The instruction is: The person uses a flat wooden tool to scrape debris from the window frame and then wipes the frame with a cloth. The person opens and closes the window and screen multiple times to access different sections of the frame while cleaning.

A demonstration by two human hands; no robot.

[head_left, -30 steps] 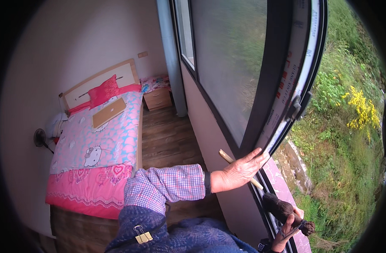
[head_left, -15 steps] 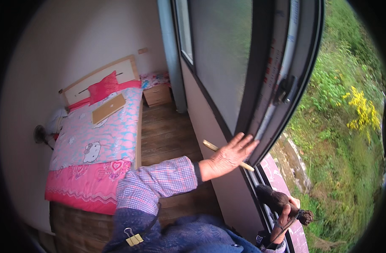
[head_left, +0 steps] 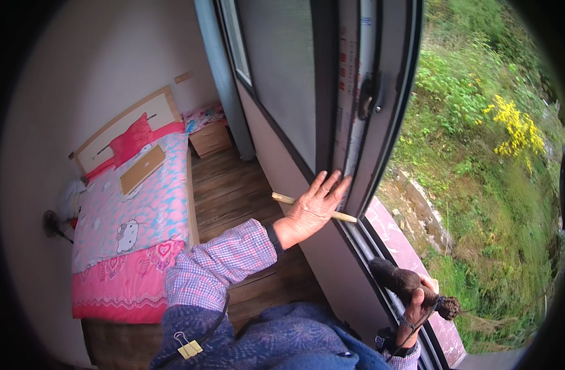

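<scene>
My left hand (head_left: 311, 208) lies against the lower part of the dark window frame (head_left: 327, 123), fingers stretched over its edge. Crosswise under that palm runs a slim, pale wooden stick (head_left: 283, 198), jutting out on both sides; it appears held there, though my thumb is hidden. At lower right, my right hand (head_left: 412, 317) is closed round a dark brown, rounded bundle (head_left: 401, 280) with a knobbly tied end. This bundle lies over the window track and the pinkish outer sill. What it is made of I cannot tell. A handle (head_left: 371, 97) sits on the upright frame.
To the left stands a bed (head_left: 156, 213) with pink and blue bedding, a red pillow (head_left: 132, 140) and a flat brown board (head_left: 143, 169). Beyond it are a bedside cabinet (head_left: 210, 138) and a fan (head_left: 50, 223). Outside the window, a green slope (head_left: 480, 185) drops away with yellow flowers.
The whole view has shifted and turned slightly, so window and bed sit further left. Both hands keep nearly the same places on the frame and the brown bundle.
</scene>
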